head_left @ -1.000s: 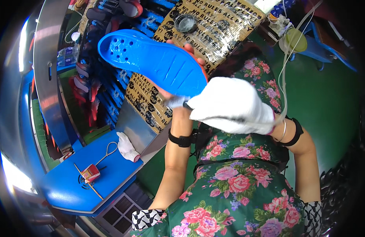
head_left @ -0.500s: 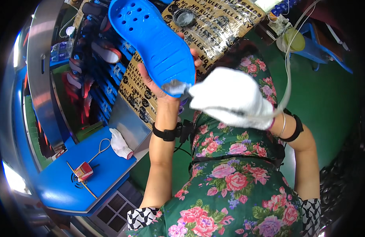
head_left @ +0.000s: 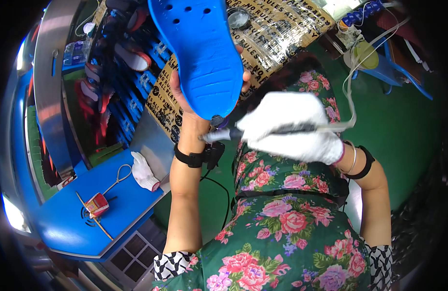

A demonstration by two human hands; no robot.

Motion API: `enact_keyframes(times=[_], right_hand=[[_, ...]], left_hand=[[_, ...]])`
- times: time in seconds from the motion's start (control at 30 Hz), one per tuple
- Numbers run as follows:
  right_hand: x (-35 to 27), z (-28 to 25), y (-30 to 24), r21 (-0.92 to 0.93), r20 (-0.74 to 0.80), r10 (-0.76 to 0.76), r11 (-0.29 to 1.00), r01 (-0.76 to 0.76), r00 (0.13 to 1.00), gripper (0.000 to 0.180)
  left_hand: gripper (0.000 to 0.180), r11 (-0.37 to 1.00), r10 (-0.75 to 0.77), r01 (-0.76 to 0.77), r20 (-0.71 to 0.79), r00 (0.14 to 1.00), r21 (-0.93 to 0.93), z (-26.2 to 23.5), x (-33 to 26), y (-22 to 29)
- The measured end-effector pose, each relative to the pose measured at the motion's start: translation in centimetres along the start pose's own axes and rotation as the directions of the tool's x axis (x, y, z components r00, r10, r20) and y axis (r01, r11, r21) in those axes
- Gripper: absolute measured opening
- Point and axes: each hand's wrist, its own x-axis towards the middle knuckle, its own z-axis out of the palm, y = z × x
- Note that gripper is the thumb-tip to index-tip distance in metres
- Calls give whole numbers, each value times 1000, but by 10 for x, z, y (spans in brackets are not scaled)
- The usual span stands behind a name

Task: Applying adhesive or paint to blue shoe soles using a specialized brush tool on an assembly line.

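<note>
A blue clog-shaped shoe piece [head_left: 209, 68], with round holes toward its far end and ridges across the footbed, lies face up in my bare left hand [head_left: 180, 97]. My thumb is at its left edge and fingertips curl round its right edge. A small dark patch [head_left: 217, 119] marks its near, heel end. My right hand [head_left: 292, 126], in a white knitted glove, is closed round a slim pen-like tool [head_left: 218, 136] with a pale cord. The tool's blurred tip points left, just below the heel and apart from it, in front of my left wrist.
A taped cardboard surface [head_left: 282, 36] lies beyond the shoe piece, with a small round dark-rimmed container [head_left: 238, 19] on it. Racked shoes [head_left: 131, 58] stand at left. A loose white glove [head_left: 144, 172] and a red box [head_left: 97, 205] rest on a blue surface [head_left: 64, 228].
The shoe piece has shifted up and slightly right and turned more upright. The tool tip has come off its heel and moved down, leaving the dark patch visible.
</note>
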Motion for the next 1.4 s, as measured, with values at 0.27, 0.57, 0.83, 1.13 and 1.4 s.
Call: enact_keyframes(times=[0.27,0.57,0.83,1.13,1.4], right_hand=[[-16,-3,12,-522,251,-361,731,440,898,31],[2,2,-3,-324,60,-215,920,222,975,22],[10,10,-5,-262,-69,-84,963,63,994,16],[56,-44,-22,-586,-77,-257,793,165,963,18],[48,-49,-41,-127,-169,-145,984,124,975,17]], left_hand=[[103,978,-119,149,-196,973,145,9,-5,17],[105,974,-114,140,-146,983,176,11,-4,20],[98,993,-42,54,-113,993,104,-2,1,15],[86,998,20,-33,-236,972,-51,9,-17,-37],[105,969,221,-177,-288,932,170,50,-19,-4]])
